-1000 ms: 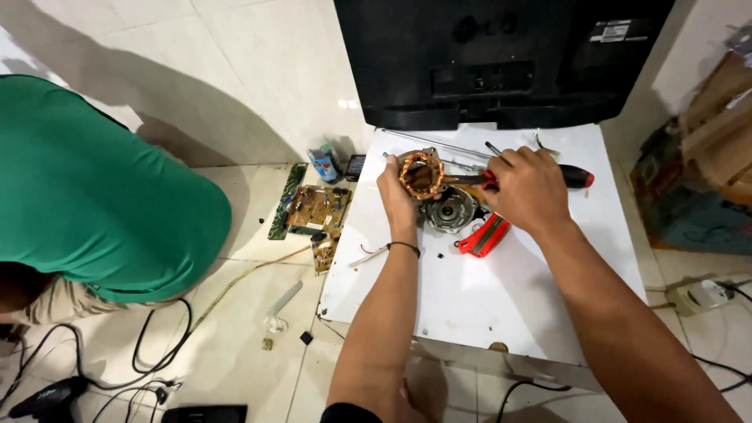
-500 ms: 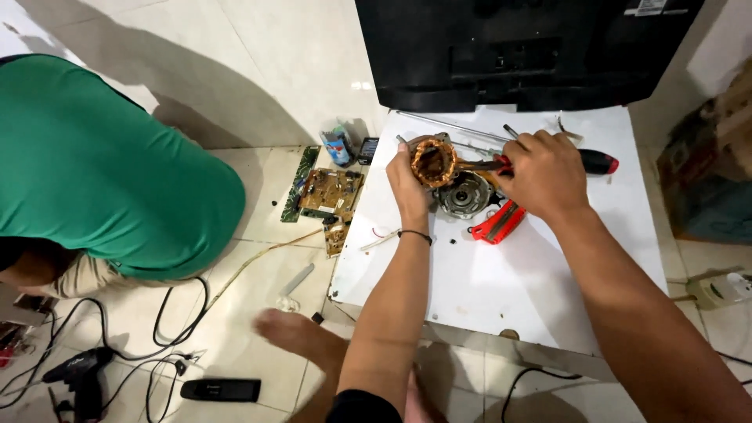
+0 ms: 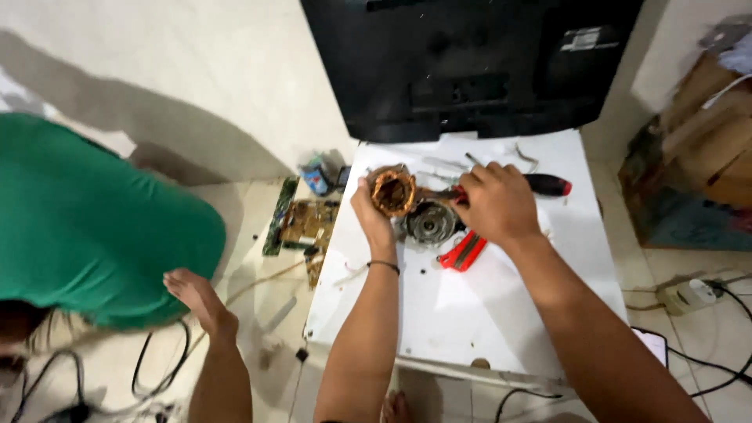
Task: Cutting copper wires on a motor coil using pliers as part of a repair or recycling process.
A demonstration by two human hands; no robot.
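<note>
Tiled floor w/ pale walls; a low white tabletop (image 3: 470, 329) sits in front of a big black flat-panel casing (image 3: 470, 63) that leans at its far edge.

Left hand (image 3: 374, 213) is closed round a copper-wound motor stator (image 3: 392, 191), a ring of reddish-brown windings w/ a hollow centre, held up on edge near the far-left part of the tabletop. Opening faces roughly toward the camera, its axis running front-to-back.

Right hand (image 3: 495, 205) is closed on a screwdriver (image 3: 540, 186) w/ a red-and-black handle. Handle butt sticks out to the right toward the right edge; shaft end points left toward the stator, so the tool's long axis lies left-right across the tabletop. Tip itself is hidden betw. the hands – can't tell if it touches the windings. Right hand is just beside the stator, to its right.

Under and betw. the hands lies a round grey metal motor housing (image 3: 429, 223), dull and ribbed. Near side of it: pliers w/ red grips (image 3: 464, 251), lying flat, diagonal.

Off the left edge on the floor: a green-and-brown circuit board (image 3: 301, 223), a small blue can (image 3: 317, 180), loose black cables (image 3: 160, 368). Another person in a green shirt (image 3: 86, 227) crouches at left. A bare foot (image 3: 197, 296) rests on the tiles. A white power strip (image 3: 688, 296) lies at right.
</note>
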